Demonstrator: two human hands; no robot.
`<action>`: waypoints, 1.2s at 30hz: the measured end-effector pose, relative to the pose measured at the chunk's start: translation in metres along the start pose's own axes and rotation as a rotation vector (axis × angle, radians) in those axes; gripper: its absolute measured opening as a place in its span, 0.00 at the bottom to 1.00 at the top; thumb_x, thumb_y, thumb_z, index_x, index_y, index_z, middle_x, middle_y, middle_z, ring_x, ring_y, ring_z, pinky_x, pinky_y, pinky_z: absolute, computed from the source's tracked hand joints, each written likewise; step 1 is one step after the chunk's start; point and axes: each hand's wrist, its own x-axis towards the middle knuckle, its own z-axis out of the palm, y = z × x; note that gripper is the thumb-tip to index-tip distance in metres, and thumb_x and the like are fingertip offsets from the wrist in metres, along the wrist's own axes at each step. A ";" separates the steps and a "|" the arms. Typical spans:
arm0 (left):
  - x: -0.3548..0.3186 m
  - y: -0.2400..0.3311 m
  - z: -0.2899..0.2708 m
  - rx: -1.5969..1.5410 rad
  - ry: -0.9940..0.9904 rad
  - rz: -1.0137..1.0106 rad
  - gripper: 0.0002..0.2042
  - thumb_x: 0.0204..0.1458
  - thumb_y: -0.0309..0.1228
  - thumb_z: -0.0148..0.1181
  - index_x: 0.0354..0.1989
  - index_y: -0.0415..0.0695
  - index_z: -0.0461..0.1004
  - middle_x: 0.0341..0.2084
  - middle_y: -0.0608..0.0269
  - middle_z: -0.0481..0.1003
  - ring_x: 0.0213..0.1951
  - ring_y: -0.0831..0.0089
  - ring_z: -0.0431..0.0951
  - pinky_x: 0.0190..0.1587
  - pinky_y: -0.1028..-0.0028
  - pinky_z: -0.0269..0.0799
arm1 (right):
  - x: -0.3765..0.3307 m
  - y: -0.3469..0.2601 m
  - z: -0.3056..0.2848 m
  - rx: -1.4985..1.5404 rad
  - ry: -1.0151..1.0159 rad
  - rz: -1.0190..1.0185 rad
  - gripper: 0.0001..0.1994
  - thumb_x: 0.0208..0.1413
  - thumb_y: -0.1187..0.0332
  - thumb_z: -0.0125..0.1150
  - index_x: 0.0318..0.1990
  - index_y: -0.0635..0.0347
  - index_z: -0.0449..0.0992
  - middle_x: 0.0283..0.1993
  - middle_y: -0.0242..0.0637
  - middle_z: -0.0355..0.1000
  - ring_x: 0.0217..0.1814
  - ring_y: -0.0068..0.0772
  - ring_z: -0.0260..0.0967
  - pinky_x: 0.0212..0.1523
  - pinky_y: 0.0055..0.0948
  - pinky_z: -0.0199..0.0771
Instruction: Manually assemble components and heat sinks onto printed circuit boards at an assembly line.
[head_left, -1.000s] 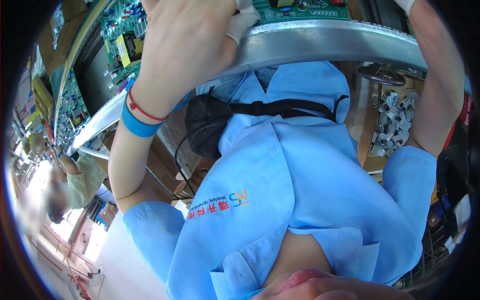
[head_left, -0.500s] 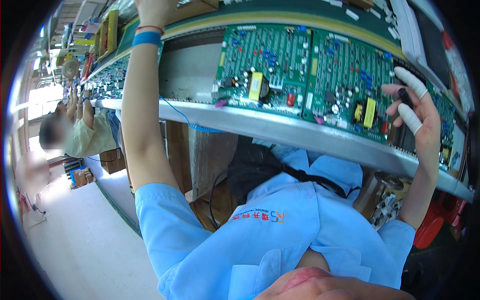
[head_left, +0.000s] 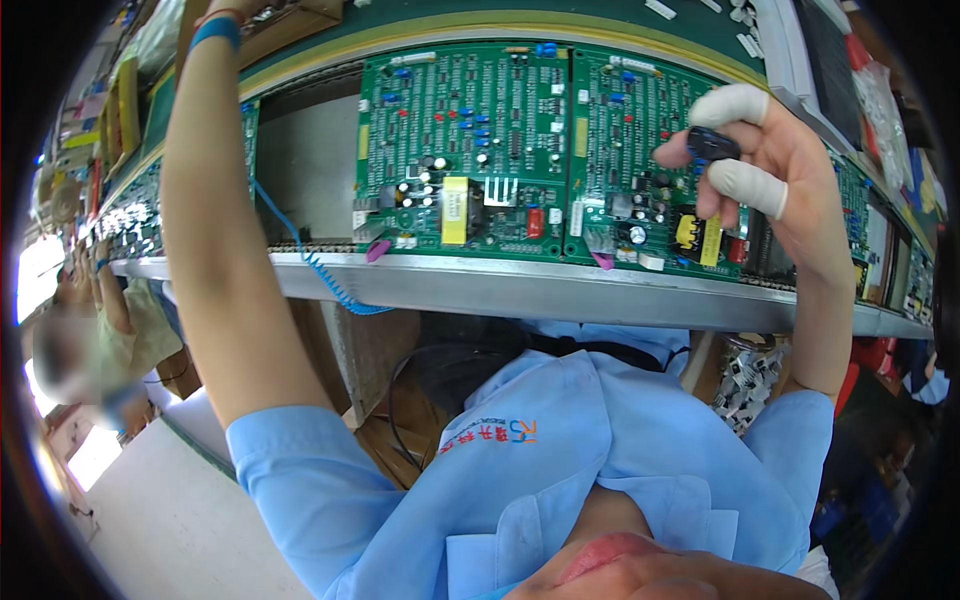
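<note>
My right hand (head_left: 775, 165), with white finger cots on two fingers, grips a small black cylindrical component (head_left: 713, 146) above the right-hand circuit board (head_left: 625, 150). Beside that board lies another green circuit board (head_left: 510, 165), carrying a yellow transformer (head_left: 455, 212) and a red block. My left arm reaches up to the far edge, where my left hand (head_left: 238, 6) is mostly cut off by the top of the picture, near a cardboard box (head_left: 280, 35). Its fingers are hidden. A blue band circles the left wrist.
A metal rail (head_left: 480, 290) runs along the near edge of the line. From the left wrist side hangs a coiled blue cord (head_left: 330, 283). Loose white parts (head_left: 660, 8) lie on the green surface beyond. Another person (head_left: 130, 320) works farther left.
My right hand has moved left over the right-hand board, with the black component still held. The left hand has shifted left, toward the picture's upper edge. The whole view has turned slightly.
</note>
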 end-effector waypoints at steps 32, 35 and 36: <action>-0.271 0.054 -0.010 -0.576 -0.509 0.538 0.06 0.50 0.26 0.67 0.34 0.38 0.79 0.29 0.61 0.80 0.32 0.75 0.78 0.51 0.74 0.67 | 0.014 0.007 -0.007 -0.346 -0.037 -0.022 0.19 0.58 0.64 0.58 0.53 0.65 0.74 0.41 0.31 0.72 0.26 0.12 0.60 0.27 0.14 0.59; -0.281 0.077 -0.005 -0.366 -0.324 1.073 0.07 0.48 0.26 0.68 0.34 0.36 0.81 0.27 0.56 0.81 0.27 0.68 0.79 0.39 0.69 0.74 | 0.000 0.009 -0.014 -0.334 0.026 -0.059 0.19 0.58 0.64 0.58 0.53 0.65 0.74 0.49 0.36 0.74 0.25 0.12 0.60 0.28 0.15 0.61; -0.283 0.082 0.002 -0.351 -0.294 1.106 0.07 0.47 0.26 0.69 0.34 0.38 0.81 0.27 0.57 0.80 0.27 0.69 0.78 0.40 0.69 0.72 | -0.006 0.011 -0.018 -0.308 0.042 -0.070 0.19 0.58 0.64 0.58 0.53 0.65 0.74 0.52 0.37 0.74 0.25 0.12 0.60 0.28 0.15 0.61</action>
